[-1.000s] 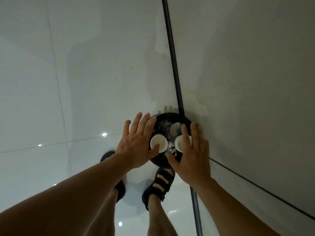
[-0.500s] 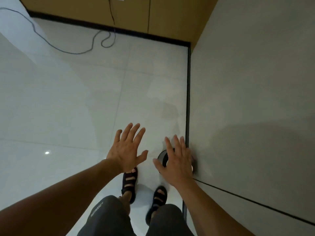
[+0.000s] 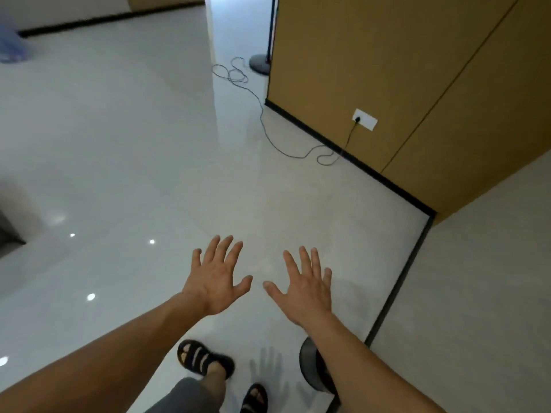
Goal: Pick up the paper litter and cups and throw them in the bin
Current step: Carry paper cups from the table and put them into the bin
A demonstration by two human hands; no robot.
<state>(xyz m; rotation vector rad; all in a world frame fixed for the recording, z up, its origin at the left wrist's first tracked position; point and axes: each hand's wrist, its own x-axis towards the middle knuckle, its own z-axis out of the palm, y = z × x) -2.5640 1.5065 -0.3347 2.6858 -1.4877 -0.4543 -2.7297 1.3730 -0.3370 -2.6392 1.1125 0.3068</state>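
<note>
Head view, looking forward and down. Both hands are held out over the glossy pale floor (image 3: 125, 150), backs up and fingers spread wide; nothing is gripped in either. The left hand (image 3: 215, 277) and the right hand (image 3: 304, 286) are set side by side, thumbs pointed toward each other with a clear gap between them, and neither touches any object. Bare forearms run back toward the lower corners of the frame.

The bin (image 3: 310, 365), dark and round, is seen at the lower right, standing on the floor just beside the grey wall (image 3: 477, 293) and its dark skirting. It is largely covered by the right forearm, so its contents cannot be made out; no paper or cups are visible in the part that shows. It lies well below and behind the right hand.

Two feet in black strapped sandals are seen at the bottom edge: the left sandal (image 3: 202, 357) to the left of the bin, the right sandal (image 3: 255, 397) nearer the lower edge. A faint reflection of a hand is cast on the floor between sandals and bin.

Farther off, a tan panelled wall (image 3: 387, 70) carries a white socket (image 3: 365, 119), from which a thin cable (image 3: 268, 135) trails in loops across the floor toward a round stand base (image 3: 259, 65).
</note>
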